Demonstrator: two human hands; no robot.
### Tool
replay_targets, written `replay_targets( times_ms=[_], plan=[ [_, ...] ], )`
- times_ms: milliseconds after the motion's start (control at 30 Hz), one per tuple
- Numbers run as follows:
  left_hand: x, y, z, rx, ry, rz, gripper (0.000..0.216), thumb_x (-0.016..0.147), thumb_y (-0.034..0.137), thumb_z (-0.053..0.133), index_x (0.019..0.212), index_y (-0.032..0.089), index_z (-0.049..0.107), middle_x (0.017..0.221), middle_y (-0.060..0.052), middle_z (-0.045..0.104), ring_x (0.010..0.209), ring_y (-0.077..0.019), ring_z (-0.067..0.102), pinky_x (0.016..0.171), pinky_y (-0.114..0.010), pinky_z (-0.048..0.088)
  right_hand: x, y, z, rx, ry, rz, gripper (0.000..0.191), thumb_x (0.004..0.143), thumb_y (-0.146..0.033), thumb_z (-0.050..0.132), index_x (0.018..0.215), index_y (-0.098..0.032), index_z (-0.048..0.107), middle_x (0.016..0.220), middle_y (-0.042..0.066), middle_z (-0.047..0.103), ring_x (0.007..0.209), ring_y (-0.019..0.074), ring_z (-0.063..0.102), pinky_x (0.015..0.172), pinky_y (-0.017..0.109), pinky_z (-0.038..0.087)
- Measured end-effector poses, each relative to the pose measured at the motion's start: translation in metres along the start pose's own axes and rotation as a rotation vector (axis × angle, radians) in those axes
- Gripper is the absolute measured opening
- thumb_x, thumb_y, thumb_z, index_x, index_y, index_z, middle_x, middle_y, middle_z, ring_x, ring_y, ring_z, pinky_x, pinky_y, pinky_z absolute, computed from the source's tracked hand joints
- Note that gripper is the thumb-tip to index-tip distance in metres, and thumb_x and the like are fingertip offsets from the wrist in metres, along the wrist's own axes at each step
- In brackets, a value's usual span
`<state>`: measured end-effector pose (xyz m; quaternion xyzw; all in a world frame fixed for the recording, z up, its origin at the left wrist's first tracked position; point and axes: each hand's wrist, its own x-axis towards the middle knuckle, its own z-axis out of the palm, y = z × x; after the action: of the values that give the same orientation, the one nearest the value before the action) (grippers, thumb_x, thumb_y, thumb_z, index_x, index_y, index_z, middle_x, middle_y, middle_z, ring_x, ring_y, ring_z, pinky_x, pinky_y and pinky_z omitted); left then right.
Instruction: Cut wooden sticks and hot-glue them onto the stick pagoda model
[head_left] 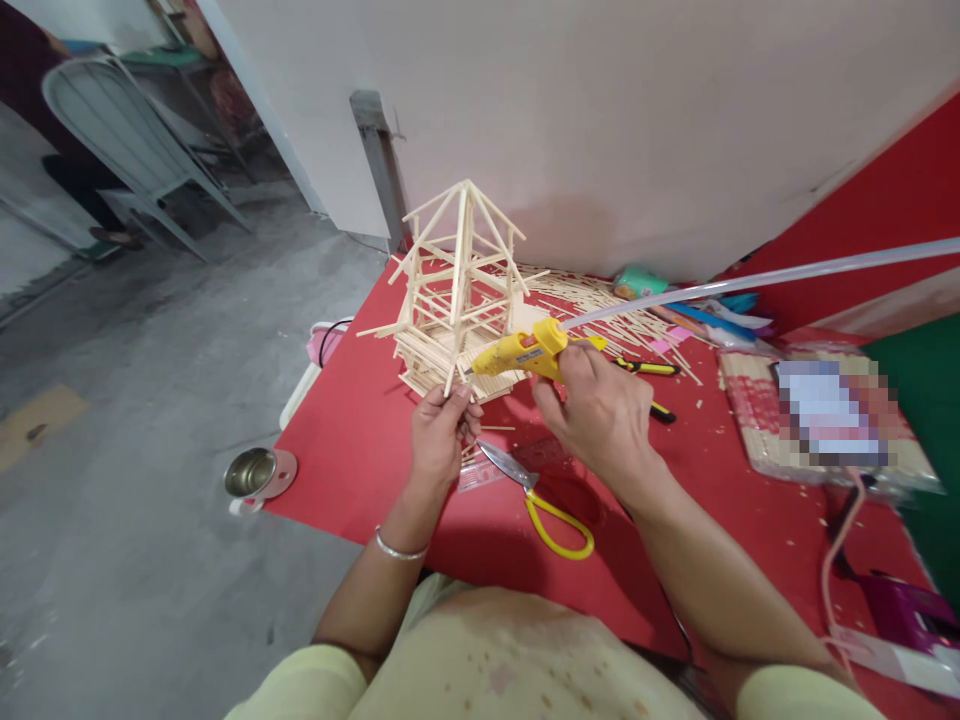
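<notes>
My right hand (600,405) is wrapped around a yellow glue gun (521,350), with a long translucent glue stick (750,285) reaching out of its back. The gun's nozzle points left and down, close to the fingertips of my left hand (441,430). Those fingers pinch a thin wooden stick (449,382), whose upper end overlaps the model in view. Just behind stands a pagoda-like model (461,265) built of pale wooden sticks, with a pointed roof frame and a wider base. Scissors (559,525) with yellow handles lie below my hands, beside a clear ruler (480,474).
Loose sticks (585,300) spread over the red table (337,440) behind the gun, near a yellow-black cutter (649,368). Bagged sticks (757,420) lie at the right under a blurred phone-like object. A metal mug (262,475) stands at the left edge; a chair (142,140) is beyond.
</notes>
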<state>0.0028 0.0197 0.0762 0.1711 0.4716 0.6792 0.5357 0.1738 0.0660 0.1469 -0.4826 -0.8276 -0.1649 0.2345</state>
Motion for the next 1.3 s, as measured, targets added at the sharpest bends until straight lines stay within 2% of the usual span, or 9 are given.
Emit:
replay_targets(
  times_ms=[433,833,1300],
  plan=[
    [-0.002,-0.004,-0.003,-0.018,-0.016,0.008,0.037,0.070,0.040,0.086,0.080,0.016,0.060,0.060,0.002,0.067,0.040,-0.0062,0.055,0.040,-0.015,0.039,0.010,-0.008,0.005,0.022,0.007,0.041,0.034,0.095,-0.030,0.045,0.117,-0.012,0.064,0.098,0.011,0.071,0.067,0.0169,0.055,0.056,0.031,0.021],
    [0.000,-0.004,-0.002,-0.007,-0.010,0.018,0.037,0.070,0.042,0.085,0.081,0.017,0.061,0.060,0.002,0.067,0.039,-0.0063,0.054,0.039,-0.015,0.038,0.010,-0.008,0.005,0.010,0.006,0.033,0.031,0.095,-0.029,0.045,0.113,-0.013,0.064,0.093,0.009,0.069,0.064,0.0162,0.052,0.056,0.031,0.022],
    [0.002,-0.002,0.001,-0.002,-0.010,0.031,0.039,0.068,0.042,0.087,0.082,0.016,0.062,0.058,0.003,0.066,0.038,-0.0057,0.053,0.036,-0.015,0.036,-0.005,-0.002,-0.001,0.024,-0.008,0.032,0.030,0.094,-0.031,0.047,0.110,-0.012,0.064,0.084,0.008,0.067,0.061,0.0166,0.050,0.055,0.031,0.020]
  ],
)
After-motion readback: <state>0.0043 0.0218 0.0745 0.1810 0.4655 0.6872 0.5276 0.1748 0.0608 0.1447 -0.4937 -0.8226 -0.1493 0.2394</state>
